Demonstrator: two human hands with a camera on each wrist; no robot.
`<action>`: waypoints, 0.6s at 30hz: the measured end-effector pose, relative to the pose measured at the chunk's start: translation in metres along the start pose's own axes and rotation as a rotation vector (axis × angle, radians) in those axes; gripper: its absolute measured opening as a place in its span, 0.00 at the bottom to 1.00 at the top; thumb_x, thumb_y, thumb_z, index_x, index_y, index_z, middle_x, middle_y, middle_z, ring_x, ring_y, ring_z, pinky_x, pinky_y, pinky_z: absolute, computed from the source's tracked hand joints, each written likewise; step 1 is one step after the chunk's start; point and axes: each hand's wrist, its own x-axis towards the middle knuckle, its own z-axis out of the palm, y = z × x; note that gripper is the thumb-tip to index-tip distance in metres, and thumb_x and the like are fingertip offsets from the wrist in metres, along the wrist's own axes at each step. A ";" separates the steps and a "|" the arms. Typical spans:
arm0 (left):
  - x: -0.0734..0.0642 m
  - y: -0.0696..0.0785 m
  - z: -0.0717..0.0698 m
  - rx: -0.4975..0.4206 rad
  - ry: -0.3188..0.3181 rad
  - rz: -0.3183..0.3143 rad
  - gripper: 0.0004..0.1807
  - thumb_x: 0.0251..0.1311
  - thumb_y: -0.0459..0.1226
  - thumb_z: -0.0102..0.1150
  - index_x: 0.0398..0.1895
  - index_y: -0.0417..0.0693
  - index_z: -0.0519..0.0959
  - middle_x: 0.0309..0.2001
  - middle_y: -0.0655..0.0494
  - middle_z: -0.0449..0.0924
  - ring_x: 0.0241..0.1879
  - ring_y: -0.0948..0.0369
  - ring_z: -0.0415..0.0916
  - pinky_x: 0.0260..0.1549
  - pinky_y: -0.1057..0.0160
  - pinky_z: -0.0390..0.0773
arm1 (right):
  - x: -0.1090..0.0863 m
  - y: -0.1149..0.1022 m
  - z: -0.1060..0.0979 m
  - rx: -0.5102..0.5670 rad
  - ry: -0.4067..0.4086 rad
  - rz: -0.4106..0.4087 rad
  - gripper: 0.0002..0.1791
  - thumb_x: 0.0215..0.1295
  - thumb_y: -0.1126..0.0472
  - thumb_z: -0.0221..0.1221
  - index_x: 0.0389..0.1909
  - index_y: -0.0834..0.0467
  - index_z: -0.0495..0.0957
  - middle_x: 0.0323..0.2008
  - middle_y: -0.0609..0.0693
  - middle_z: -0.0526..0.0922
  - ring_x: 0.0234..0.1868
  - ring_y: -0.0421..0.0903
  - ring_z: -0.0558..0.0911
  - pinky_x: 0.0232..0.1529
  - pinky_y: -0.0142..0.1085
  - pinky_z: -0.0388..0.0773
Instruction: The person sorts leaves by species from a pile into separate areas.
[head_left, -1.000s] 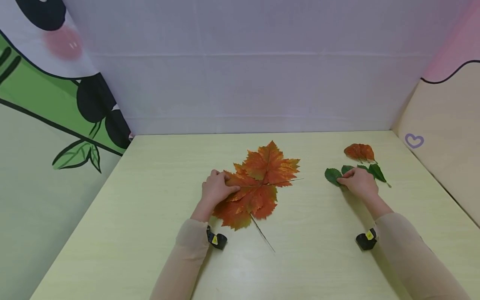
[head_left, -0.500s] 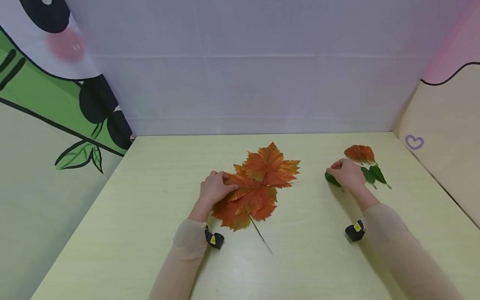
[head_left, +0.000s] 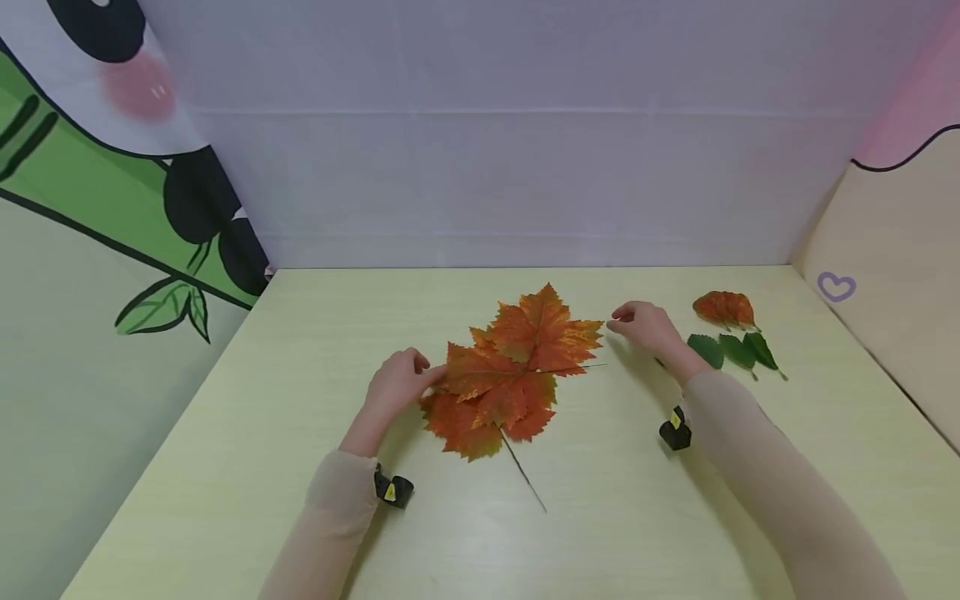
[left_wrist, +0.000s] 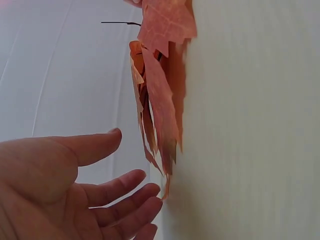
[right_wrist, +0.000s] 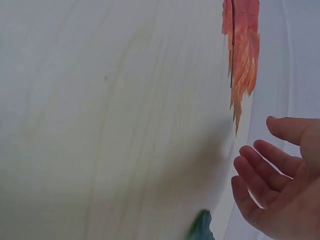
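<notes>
Orange-red artificial maple leaves [head_left: 517, 375] overlap in the middle of the table, their thin dark stems pointing right and toward the front. At their left edge is my left hand [head_left: 396, 385], thumb and fingers apart with nothing between them in the left wrist view, fingertips right at a leaf's edge [left_wrist: 167, 185]. My right hand [head_left: 647, 327] hovers just right of the upper maple leaf, its fingers relaxed and holding nothing in the right wrist view. Beyond that hand, green leaves [head_left: 738, 351] lie in a row, one mostly hidden under the wrist.
Small brownish-orange leaves [head_left: 724, 309] lie behind the green ones at the back right of the table [head_left: 300, 350]. A pale cloth backdrop [head_left: 487, 183] rises along the back edge. Printed panels [head_left: 900, 250] flank the table left and right.
My right hand has left the green leaves and moved left toward the maple leaves. My left hand has let go of the maple leaf's edge and drawn back slightly left.
</notes>
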 end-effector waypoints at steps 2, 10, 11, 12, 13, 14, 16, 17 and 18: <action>-0.003 -0.003 -0.001 0.002 -0.030 -0.007 0.19 0.57 0.49 0.56 0.35 0.41 0.73 0.32 0.50 0.76 0.28 0.57 0.70 0.27 0.62 0.70 | 0.005 -0.003 0.003 -0.016 -0.032 -0.032 0.23 0.65 0.54 0.50 0.54 0.68 0.70 0.50 0.65 0.74 0.50 0.58 0.73 0.49 0.48 0.69; -0.018 0.004 0.004 0.146 -0.100 0.042 0.30 0.46 0.58 0.62 0.35 0.39 0.73 0.32 0.50 0.71 0.29 0.57 0.68 0.24 0.64 0.68 | 0.017 -0.017 0.018 -0.146 -0.091 -0.020 0.32 0.59 0.44 0.55 0.54 0.66 0.69 0.52 0.63 0.74 0.51 0.57 0.74 0.49 0.48 0.70; -0.020 0.006 0.005 0.174 -0.101 0.042 0.32 0.43 0.60 0.63 0.34 0.39 0.72 0.32 0.49 0.70 0.29 0.56 0.67 0.24 0.63 0.68 | 0.018 -0.019 0.019 -0.167 -0.089 -0.004 0.34 0.58 0.42 0.56 0.54 0.65 0.70 0.52 0.62 0.74 0.51 0.57 0.74 0.47 0.48 0.70; -0.021 0.007 0.006 0.206 -0.101 0.040 0.34 0.41 0.61 0.63 0.34 0.38 0.72 0.33 0.49 0.69 0.30 0.56 0.67 0.23 0.62 0.67 | 0.019 -0.021 0.020 -0.190 -0.088 0.010 0.35 0.56 0.40 0.56 0.53 0.65 0.70 0.52 0.61 0.74 0.51 0.56 0.74 0.46 0.48 0.71; -0.022 0.008 0.007 0.233 -0.099 0.034 0.36 0.39 0.63 0.64 0.34 0.38 0.71 0.33 0.48 0.68 0.30 0.56 0.66 0.23 0.62 0.67 | 0.019 -0.023 0.020 -0.209 -0.085 0.022 0.36 0.54 0.38 0.57 0.53 0.64 0.70 0.52 0.61 0.74 0.50 0.56 0.74 0.44 0.47 0.71; -0.023 0.010 0.008 0.251 -0.097 0.023 0.38 0.37 0.64 0.64 0.34 0.38 0.71 0.33 0.48 0.67 0.30 0.55 0.66 0.23 0.61 0.67 | 0.020 -0.025 0.021 -0.224 -0.082 0.038 0.37 0.53 0.37 0.57 0.52 0.64 0.70 0.51 0.60 0.74 0.49 0.55 0.74 0.43 0.47 0.71; -0.024 0.012 0.009 0.277 -0.094 0.006 0.40 0.35 0.64 0.65 0.36 0.37 0.70 0.34 0.47 0.67 0.30 0.54 0.66 0.23 0.60 0.68 | 0.021 -0.029 0.023 -0.249 -0.080 0.063 0.38 0.50 0.36 0.59 0.50 0.63 0.70 0.49 0.59 0.75 0.47 0.55 0.75 0.40 0.47 0.72; -0.024 0.013 0.010 0.286 -0.095 -0.003 0.41 0.35 0.64 0.65 0.37 0.37 0.70 0.34 0.47 0.67 0.30 0.54 0.67 0.23 0.60 0.68 | 0.021 -0.030 0.023 -0.261 -0.080 0.074 0.37 0.50 0.36 0.59 0.49 0.63 0.70 0.48 0.59 0.75 0.47 0.55 0.75 0.40 0.46 0.72; -0.024 0.013 0.010 0.293 -0.096 -0.008 0.41 0.35 0.63 0.66 0.39 0.36 0.70 0.34 0.47 0.67 0.30 0.54 0.67 0.23 0.60 0.68 | 0.021 -0.031 0.024 -0.270 -0.081 0.083 0.37 0.50 0.36 0.60 0.49 0.63 0.70 0.47 0.58 0.75 0.46 0.54 0.75 0.39 0.46 0.71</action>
